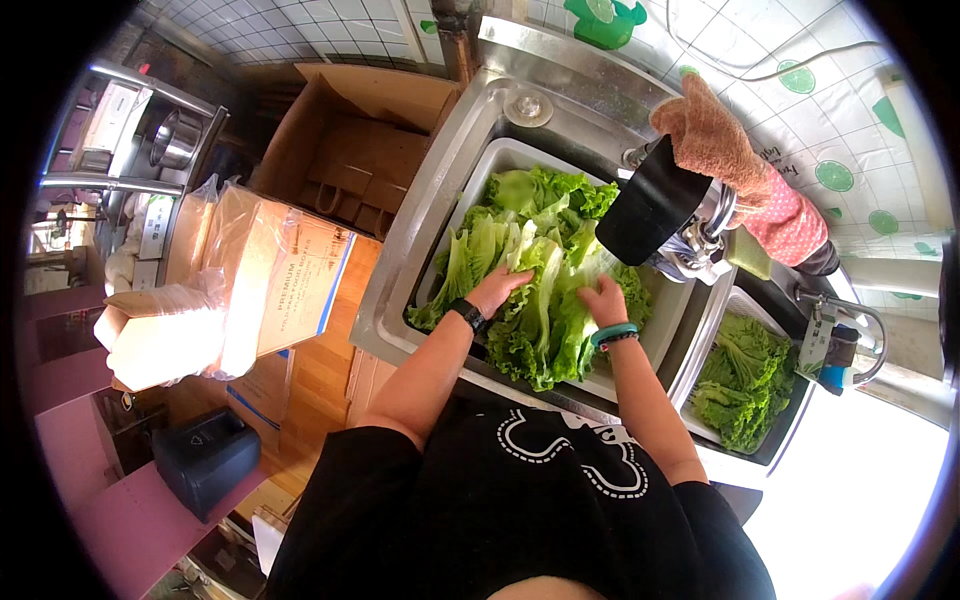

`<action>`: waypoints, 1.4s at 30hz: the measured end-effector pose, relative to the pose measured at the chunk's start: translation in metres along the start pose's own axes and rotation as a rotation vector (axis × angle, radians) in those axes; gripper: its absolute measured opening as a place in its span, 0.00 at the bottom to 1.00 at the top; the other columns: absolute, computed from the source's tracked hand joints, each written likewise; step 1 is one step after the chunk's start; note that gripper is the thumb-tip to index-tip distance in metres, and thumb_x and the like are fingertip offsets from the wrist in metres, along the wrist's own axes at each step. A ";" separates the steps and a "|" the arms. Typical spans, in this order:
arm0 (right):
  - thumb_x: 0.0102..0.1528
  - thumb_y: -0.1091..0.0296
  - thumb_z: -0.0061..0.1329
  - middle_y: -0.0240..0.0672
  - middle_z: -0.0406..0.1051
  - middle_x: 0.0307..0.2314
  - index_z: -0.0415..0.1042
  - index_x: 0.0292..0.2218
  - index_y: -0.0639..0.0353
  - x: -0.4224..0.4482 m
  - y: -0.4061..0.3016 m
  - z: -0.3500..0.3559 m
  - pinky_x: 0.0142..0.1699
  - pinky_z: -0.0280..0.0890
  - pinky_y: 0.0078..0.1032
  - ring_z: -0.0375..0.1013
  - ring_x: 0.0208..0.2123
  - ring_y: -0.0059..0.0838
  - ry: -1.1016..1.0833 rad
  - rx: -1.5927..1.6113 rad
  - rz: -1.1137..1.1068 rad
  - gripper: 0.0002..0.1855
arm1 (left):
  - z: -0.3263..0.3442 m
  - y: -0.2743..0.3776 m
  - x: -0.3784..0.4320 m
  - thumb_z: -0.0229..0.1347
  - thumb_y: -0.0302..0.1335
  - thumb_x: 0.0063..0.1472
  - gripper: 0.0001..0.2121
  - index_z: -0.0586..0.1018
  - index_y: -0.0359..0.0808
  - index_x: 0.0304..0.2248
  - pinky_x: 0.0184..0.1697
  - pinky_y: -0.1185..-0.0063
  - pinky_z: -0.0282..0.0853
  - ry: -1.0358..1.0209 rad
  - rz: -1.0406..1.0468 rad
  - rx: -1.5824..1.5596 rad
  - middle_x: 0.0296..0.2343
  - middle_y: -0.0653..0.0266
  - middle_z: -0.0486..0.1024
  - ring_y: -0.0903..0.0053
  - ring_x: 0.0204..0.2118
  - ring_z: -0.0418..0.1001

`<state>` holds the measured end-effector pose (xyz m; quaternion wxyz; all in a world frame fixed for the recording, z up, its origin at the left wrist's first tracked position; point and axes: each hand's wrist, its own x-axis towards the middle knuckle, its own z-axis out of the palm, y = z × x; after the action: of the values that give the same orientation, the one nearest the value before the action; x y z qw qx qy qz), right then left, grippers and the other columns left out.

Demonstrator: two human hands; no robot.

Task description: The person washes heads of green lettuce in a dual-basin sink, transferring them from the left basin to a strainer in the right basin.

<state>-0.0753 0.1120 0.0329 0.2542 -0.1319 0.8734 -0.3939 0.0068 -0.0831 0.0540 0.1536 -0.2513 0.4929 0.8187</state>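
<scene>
A pale plastic tub (679, 322) sits in the large basin of a stainless steel sink (382, 296). Loose green lettuce leaves (551, 292) pile up inside it, some rising over its near edge. My left hand (501, 291), with a black watch above it, grips leaves at the left of the pile, thumb on top. My right hand (604, 301), below a teal bracelet, holds leaves on the right side. What looks like running water blurs the leaves beside it. Fingers of both hands are partly hidden in the lettuce. A metal faucet (694, 251) stands just beyond my right hand.
More lettuce (742, 379) fills a white basket in the smaller right basin. A black plastic piece (652, 202) and a brown towel (716, 142) hang by the faucet. A green sponge (748, 253) rests nearby. Cardboard boxes (360, 142) crowd the left, above a dark bin (206, 457).
</scene>
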 end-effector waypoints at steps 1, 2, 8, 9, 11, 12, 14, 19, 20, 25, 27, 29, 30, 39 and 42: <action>0.37 0.60 0.47 0.48 0.68 0.24 0.64 0.35 0.67 0.004 0.005 -0.005 0.34 0.61 0.29 0.68 0.27 0.38 0.003 0.120 0.072 0.25 | 0.002 0.004 -0.003 0.50 0.34 0.50 0.23 0.62 0.30 0.43 0.42 0.83 0.58 0.031 -0.028 0.024 0.38 0.62 0.66 0.79 0.39 0.64; 0.38 0.57 0.48 0.49 0.67 0.27 0.62 0.37 0.70 0.009 0.009 -0.010 0.37 0.60 0.27 0.67 0.30 0.36 -0.093 0.096 0.189 0.28 | 0.001 0.000 0.001 0.50 0.34 0.50 0.23 0.62 0.30 0.43 0.42 0.83 0.58 0.029 -0.028 0.023 0.38 0.62 0.66 0.79 0.39 0.64; 0.36 0.50 0.51 0.51 0.63 0.34 0.53 0.43 0.73 -0.005 -0.028 0.025 0.41 0.58 0.29 0.64 0.37 0.41 0.005 -0.049 0.007 0.40 | 0.006 -0.003 0.002 0.50 0.38 0.49 0.25 0.62 0.28 0.43 0.45 0.79 0.52 -0.084 -0.126 -0.015 0.39 0.59 0.64 0.76 0.41 0.60; 0.37 0.53 0.51 0.48 0.64 0.33 0.56 0.42 0.71 -0.002 -0.031 0.024 0.41 0.59 0.28 0.64 0.36 0.37 -0.060 -0.024 0.079 0.37 | 0.005 -0.004 0.002 0.50 0.38 0.49 0.25 0.62 0.28 0.43 0.45 0.79 0.52 -0.082 -0.123 -0.013 0.39 0.59 0.64 0.76 0.41 0.60; 0.36 0.54 0.51 0.49 0.65 0.31 0.58 0.40 0.71 0.010 -0.002 0.018 0.39 0.59 0.29 0.66 0.34 0.38 -0.057 0.047 0.115 0.34 | 0.006 -0.004 0.005 0.51 0.40 0.48 0.28 0.62 0.28 0.43 0.48 0.77 0.47 -0.018 -0.147 0.053 0.41 0.56 0.61 0.73 0.44 0.57; 0.36 0.55 0.51 0.49 0.66 0.29 0.60 0.37 0.71 0.012 0.002 0.016 0.38 0.60 0.29 0.67 0.33 0.39 -0.067 0.114 0.150 0.32 | 0.001 -0.010 0.008 0.51 0.39 0.47 0.29 0.60 0.27 0.44 0.50 0.77 0.44 -0.008 -0.113 0.044 0.42 0.54 0.60 0.72 0.47 0.54; 0.36 0.57 0.51 0.47 0.67 0.29 0.62 0.36 0.71 0.008 0.009 0.016 0.37 0.61 0.28 0.67 0.32 0.37 -0.008 0.292 0.148 0.29 | -0.009 -0.021 0.014 0.50 0.40 0.48 0.27 0.63 0.28 0.43 0.49 0.76 0.46 0.008 -0.103 0.063 0.42 0.56 0.62 0.72 0.45 0.57; 0.38 0.69 0.47 0.39 0.67 0.30 0.61 0.40 0.66 0.000 0.008 0.013 0.38 0.60 0.23 0.65 0.32 0.27 0.012 0.590 0.068 0.24 | 0.001 -0.018 0.016 0.51 0.39 0.47 0.26 0.64 0.26 0.41 0.47 0.77 0.49 0.057 -0.112 -0.046 0.39 0.55 0.64 0.75 0.42 0.60; 0.38 0.69 0.47 0.39 0.67 0.30 0.61 0.40 0.66 -0.003 0.007 0.009 0.38 0.60 0.23 0.65 0.32 0.27 0.015 0.590 0.071 0.24 | 0.004 -0.015 0.014 0.51 0.39 0.47 0.26 0.64 0.26 0.41 0.47 0.77 0.49 0.054 -0.114 -0.045 0.39 0.55 0.64 0.75 0.42 0.60; 0.37 0.76 0.43 0.33 0.64 0.34 0.57 0.44 0.63 -0.021 -0.014 -0.016 0.40 0.58 0.21 0.63 0.34 0.24 -0.258 0.842 0.142 0.28 | 0.002 -0.014 0.012 0.51 0.36 0.49 0.23 0.65 0.27 0.41 0.42 0.82 0.55 -0.010 -0.025 -0.009 0.38 0.60 0.65 0.77 0.39 0.63; 0.38 0.77 0.44 0.34 0.63 0.35 0.56 0.44 0.63 -0.023 -0.010 -0.018 0.41 0.57 0.21 0.63 0.36 0.24 -0.264 0.831 0.164 0.28 | 0.000 -0.017 0.016 0.50 0.35 0.50 0.22 0.65 0.28 0.41 0.41 0.82 0.56 -0.001 -0.038 0.013 0.37 0.61 0.66 0.78 0.39 0.63; 0.39 0.77 0.45 0.35 0.63 0.36 0.55 0.45 0.63 -0.025 -0.012 -0.015 0.43 0.57 0.22 0.62 0.37 0.25 -0.152 0.905 0.131 0.28 | 0.000 -0.019 0.018 0.50 0.34 0.50 0.21 0.65 0.29 0.41 0.40 0.83 0.57 0.007 -0.052 0.034 0.36 0.63 0.66 0.79 0.38 0.63; 0.41 0.76 0.46 0.35 0.62 0.37 0.53 0.46 0.63 -0.023 -0.010 -0.011 0.44 0.57 0.23 0.63 0.38 0.26 -0.150 0.922 0.103 0.29 | 0.005 -0.016 0.016 0.50 0.34 0.51 0.20 0.65 0.29 0.40 0.39 0.83 0.57 0.005 -0.058 0.018 0.35 0.64 0.67 0.80 0.37 0.63; 0.37 0.66 0.50 0.45 0.64 0.33 0.55 0.43 0.65 -0.025 -0.012 0.025 0.40 0.60 0.27 0.65 0.35 0.36 0.219 0.102 0.001 0.31 | 0.005 -0.006 0.009 0.50 0.33 0.51 0.17 0.65 0.31 0.38 0.35 0.82 0.59 0.015 0.032 0.186 0.31 0.64 0.67 0.81 0.32 0.64; 0.37 0.73 0.48 0.38 0.65 0.31 0.57 0.41 0.64 -0.018 0.032 0.005 0.37 0.61 0.25 0.65 0.32 0.30 0.305 0.689 0.141 0.26 | -0.005 -0.012 0.011 0.50 0.31 0.51 0.14 0.66 0.32 0.36 0.33 0.82 0.59 0.232 0.049 0.180 0.28 0.66 0.67 0.81 0.29 0.63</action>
<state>-0.0583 0.1376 0.0126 0.1773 0.0817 0.7245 -0.6610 0.0054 -0.0820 0.0370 0.0976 -0.3174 0.5848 0.7401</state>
